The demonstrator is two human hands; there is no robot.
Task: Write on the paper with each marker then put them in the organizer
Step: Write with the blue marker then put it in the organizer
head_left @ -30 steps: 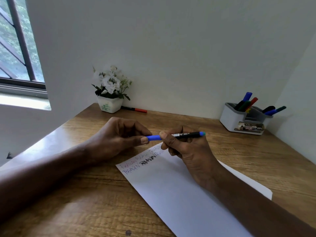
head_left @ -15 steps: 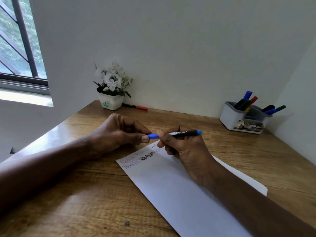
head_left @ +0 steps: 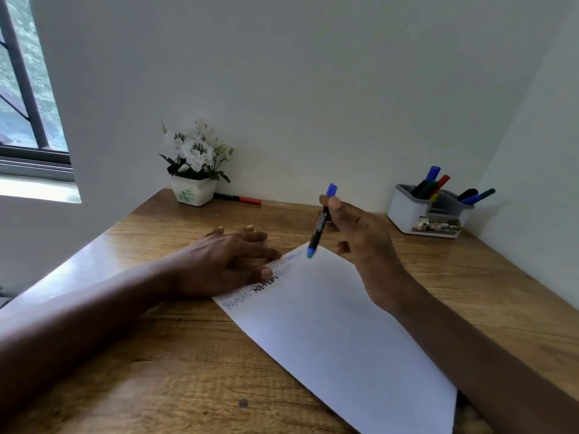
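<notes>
Paper (head_left: 329, 324) lies slantwise on the wooden counter (head_left: 156, 371), one long white sheet running from the middle down to the near right edge. Along its far left edge we read a few handwritten words in blue, black and paler inks.

Our left hand (head_left: 228, 261) lies flat and relaxed, fingers spread and holding nothing. Its palm rests on the counter, while the thumb and forefinger tips press on the written edge of the paper.

Our right hand (head_left: 360, 239) is raised over the far corner of the sheet and pinches the blue marker (head_left: 319, 223) between thumb and forefinger, the other fingers loosely curled. The marker stands nearly upright, tilted a little, with its darker blue end up and its lighter blue end down just over the corner of the paper. We cannot tell whether that lower end touches the sheet.

At the far right, near the corner of the walls, sits the white and grey organizer (head_left: 407, 211) with several markers (head_left: 433, 173) standing in its compartments: blue, red, green and black among them.

At the far left a white flower pot (head_left: 192, 194) stands against the wall, and a red marker (head_left: 241, 199) lies on the counter just beside it. A window (head_left: 28, 89) shows at the left edge.
</notes>
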